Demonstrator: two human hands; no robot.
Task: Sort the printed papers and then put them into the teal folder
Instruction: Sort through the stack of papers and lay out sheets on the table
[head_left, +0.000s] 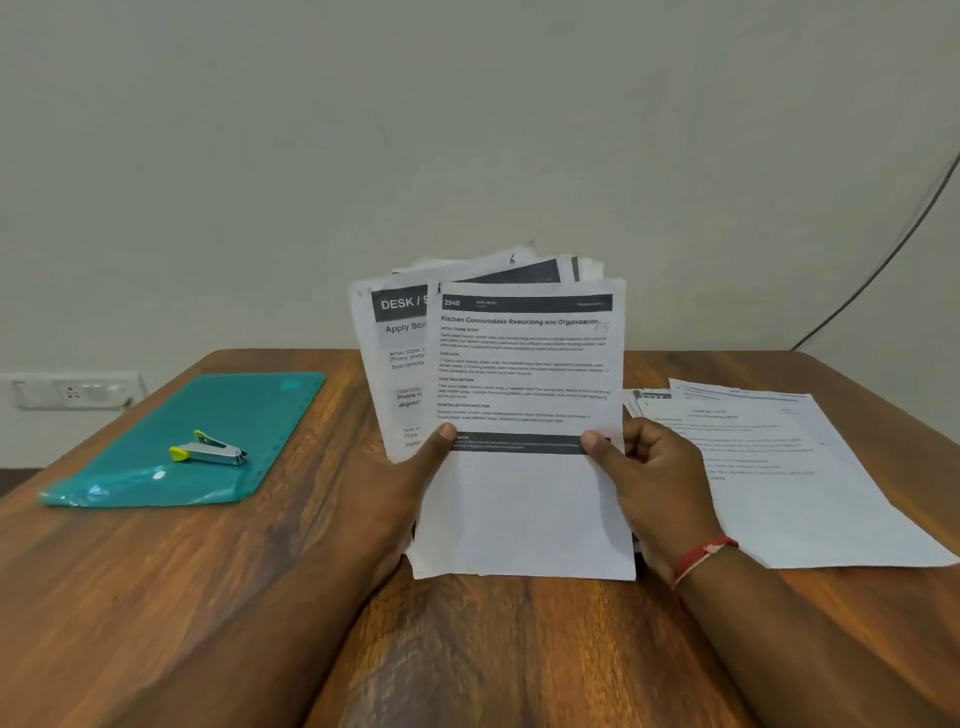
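One teal folder (197, 441) lies flat at the left of the wooden table (156, 597), its near end close to the table's left edge. One stapler (208, 450) with yellow-green tips rests on it. Bare wood stays open between the folder and the hands, and across the whole near side of the table. The left hand (410, 483) grips the left edge of an upright fan of papers (524, 415), thumb pressed on the front sheet; how many sheets it holds cannot be counted. The fan's bottom edge rests on the table at the centre. The right hand (654, 483) clamps the front sheet's right edge, a red thread on its wrist. Just right of that hand a second pile (779, 467) of sheets lies flat, its corner reaching toward the table's right edge.
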